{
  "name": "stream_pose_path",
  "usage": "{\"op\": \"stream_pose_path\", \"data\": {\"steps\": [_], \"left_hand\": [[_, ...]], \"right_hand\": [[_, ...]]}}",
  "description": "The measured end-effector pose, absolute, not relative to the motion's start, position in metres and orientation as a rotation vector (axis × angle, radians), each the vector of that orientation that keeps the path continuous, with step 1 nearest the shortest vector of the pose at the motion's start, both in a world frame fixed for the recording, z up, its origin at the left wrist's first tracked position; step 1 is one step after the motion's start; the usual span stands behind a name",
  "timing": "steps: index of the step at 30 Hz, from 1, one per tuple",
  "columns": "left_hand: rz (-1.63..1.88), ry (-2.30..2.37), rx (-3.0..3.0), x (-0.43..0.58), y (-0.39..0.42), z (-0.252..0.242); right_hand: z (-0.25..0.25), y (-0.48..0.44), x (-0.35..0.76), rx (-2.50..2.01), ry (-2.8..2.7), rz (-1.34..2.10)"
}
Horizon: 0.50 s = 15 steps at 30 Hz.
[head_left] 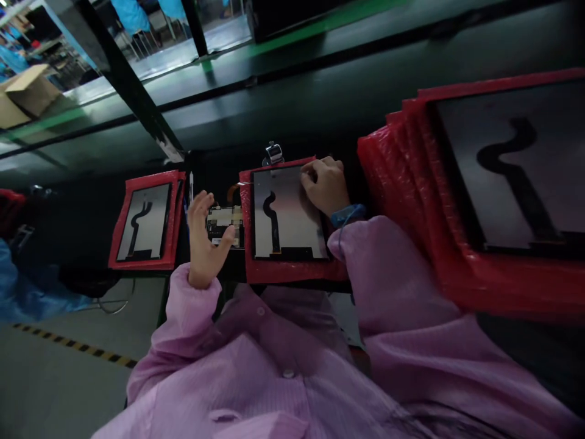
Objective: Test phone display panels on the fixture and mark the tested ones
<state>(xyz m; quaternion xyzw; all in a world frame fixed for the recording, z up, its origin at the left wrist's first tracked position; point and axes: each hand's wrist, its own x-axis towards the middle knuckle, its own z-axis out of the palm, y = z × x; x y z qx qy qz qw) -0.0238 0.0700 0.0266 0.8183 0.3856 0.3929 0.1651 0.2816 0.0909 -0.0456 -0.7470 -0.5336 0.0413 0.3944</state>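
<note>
A tablet-sized display panel (295,225) with a dark curved flex cable lies on a red bubble-wrap bag (292,271) before me. At its upper right corner, my right hand (326,186) bends its fingers into a pinch on the panel's surface; whatever is between the fingertips is hidden. My left hand (205,241) is raised, fingers and thumb apart, holding nothing. Partly behind it is a circuit board (223,222) with an orange flex strip (234,190), left of the panel. A wristband (348,214) circles my right wrist.
Another panel (145,222) on red wrap lies at left. A tall stack of red bags (411,195) with a panel on top stands close at right. Behind the middle panel is a small metal tally counter (273,152). A co-worker's blue sleeve (31,292) shows at far left.
</note>
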Motion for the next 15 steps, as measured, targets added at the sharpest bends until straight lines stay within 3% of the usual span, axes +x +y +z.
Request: {"op": "stream_pose_path", "data": {"steps": [6,15], "left_hand": [[0.727,1.459,2.389,-0.037,0.054,-0.016],[0.431,1.645,2.280,-0.010,0.048,0.000]], "right_hand": [[-0.054,0.091,0.283,-1.912,-1.348,0.126],[-0.051,0.085,0.285,-1.885,-1.368,0.177]]}}
